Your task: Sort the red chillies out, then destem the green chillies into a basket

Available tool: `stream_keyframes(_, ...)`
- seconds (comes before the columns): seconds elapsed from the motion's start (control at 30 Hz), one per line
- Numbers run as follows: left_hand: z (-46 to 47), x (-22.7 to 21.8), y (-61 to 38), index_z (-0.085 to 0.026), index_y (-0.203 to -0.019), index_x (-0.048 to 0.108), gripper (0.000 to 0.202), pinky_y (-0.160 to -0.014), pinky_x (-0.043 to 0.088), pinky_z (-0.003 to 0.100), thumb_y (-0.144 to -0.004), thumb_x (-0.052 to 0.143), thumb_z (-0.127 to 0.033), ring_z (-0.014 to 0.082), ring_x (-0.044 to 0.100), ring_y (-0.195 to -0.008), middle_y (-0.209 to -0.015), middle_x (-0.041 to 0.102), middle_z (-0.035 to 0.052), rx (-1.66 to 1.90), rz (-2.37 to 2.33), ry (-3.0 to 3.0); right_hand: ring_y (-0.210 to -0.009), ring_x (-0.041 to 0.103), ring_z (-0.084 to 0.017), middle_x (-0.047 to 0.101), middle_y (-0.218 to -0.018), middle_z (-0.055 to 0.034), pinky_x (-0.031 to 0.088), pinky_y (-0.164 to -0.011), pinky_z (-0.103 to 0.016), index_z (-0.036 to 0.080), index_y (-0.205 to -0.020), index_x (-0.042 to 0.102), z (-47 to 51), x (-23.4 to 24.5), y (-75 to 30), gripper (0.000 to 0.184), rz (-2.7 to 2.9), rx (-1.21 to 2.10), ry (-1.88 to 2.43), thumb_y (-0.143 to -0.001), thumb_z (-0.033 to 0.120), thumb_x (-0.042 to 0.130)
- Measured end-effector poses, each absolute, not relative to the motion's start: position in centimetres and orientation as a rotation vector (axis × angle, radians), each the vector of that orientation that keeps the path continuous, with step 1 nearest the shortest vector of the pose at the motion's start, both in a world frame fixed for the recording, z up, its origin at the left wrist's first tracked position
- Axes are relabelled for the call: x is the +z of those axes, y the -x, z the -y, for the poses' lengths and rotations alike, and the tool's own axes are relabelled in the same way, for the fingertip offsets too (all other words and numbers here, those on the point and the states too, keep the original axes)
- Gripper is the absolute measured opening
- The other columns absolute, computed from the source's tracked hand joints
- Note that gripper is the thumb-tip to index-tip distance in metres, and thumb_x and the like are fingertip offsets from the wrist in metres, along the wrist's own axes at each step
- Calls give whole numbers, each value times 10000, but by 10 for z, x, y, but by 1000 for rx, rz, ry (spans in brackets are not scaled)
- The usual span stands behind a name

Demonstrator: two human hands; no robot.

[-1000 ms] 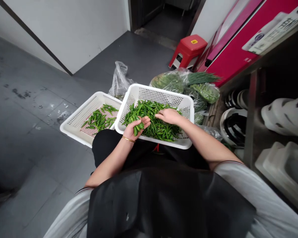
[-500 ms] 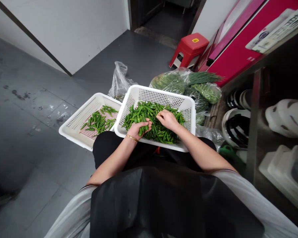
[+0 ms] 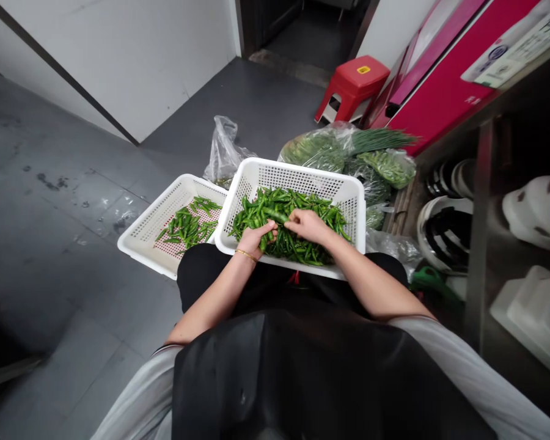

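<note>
Chilies [image 3: 302,247] heaped in basket [image 3: 297,167]. Left hand [image 3: 255,238]: fingers clamped round several. Right hand [image 3: 310,225]: fingertips pinching one's end. Bare room along basket's far wall. Beyond basket, bags [image 3: 314,150]; left of it, tray [image 3: 140,237], then grey floor [image 3: 82,263].

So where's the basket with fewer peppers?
In the head view, the emptier basket sits left of centre, beside the fuller basket and the left knee.

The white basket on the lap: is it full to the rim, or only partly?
Partly full: green chili peppers lie heaped in the white basket, but its perforated far wall shows bare above them.
</note>
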State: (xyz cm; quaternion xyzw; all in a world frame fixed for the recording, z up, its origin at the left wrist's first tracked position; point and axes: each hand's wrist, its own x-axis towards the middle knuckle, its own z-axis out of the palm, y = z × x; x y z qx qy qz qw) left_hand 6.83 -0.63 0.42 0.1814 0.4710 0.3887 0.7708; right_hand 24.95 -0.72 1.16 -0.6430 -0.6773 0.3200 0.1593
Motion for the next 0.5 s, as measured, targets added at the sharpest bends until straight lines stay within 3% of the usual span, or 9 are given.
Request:
stream_keyframes(0.13,13,5,-80,-97,-700,666,338,-559,500,276,-464,880,-210,138,606,-550,-643,679,42,920,-1000,-425,-467,552,-116,593,-574,49,417,-516,-230,213,-824,493,56,14,-233,184,1687,1359,1556,-857,376,572)
stream_keyframes(0.23,17,10,-79,-112,-715,682,316,-596,513,275,-468,862,-190,145,626,-595,-671,692,32,1019,-998,-438,-400,510,-115,510,-491,69,408,-457,-226,213,-798,485,65,5,-222,255,1469,1578,1509,-915,437,451)
stream_keyframes(0.3,18,14,-73,-105,-694,682,261,-537,486,254,-510,836,-208,131,604,-549,-629,674,34,955,-1000,-417,-448,526,-117,500,-498,51,419,-498,-228,207,-749,497,66,5,-218,311,1621,1479,1473,-945,419,385)
stream_keyframes(0.4,16,25,-61,-88,-664,682,218,-459,445,242,-541,812,-210,130,584,-497,-611,670,62,734,-959,-439,-628,579,-131,601,-660,-14,417,-605,-235,199,-709,510,67,21,-215,291,2108,1099,1342,-944,343,419)
stream_keyframes(0.5,10,40,-42,-95,-666,684,217,-499,488,265,-528,821,-195,154,612,-527,-634,685,79,652,-936,-542,-686,585,-137,661,-798,-45,381,-612,-239,198,-773,586,66,42,-219,200,2579,957,1168,-924,276,482)
